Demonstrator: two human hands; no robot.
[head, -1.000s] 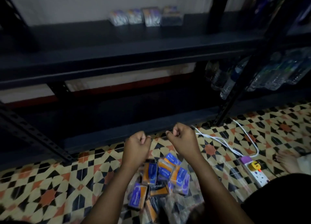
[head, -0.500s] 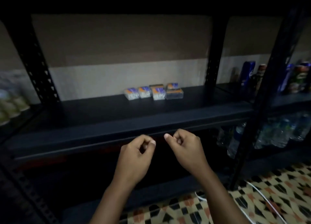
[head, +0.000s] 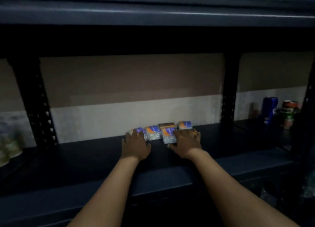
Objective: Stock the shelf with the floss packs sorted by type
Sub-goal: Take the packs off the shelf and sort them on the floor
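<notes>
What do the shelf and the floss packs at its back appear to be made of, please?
The shelf looks like dark painted metal: matte boards and punched uprights. The floss packs seem to be clear glossy plastic with orange-and-purple printed labels, pale contents showing through; blur leaves it uncertain.

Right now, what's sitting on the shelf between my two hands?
In the head view, two floss packs: one orange-and-blue pack beside the left hand, and another pack against the right hand.

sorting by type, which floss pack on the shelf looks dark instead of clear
The dark pack at the back of the row, behind the clear pack by the right hand.
</notes>
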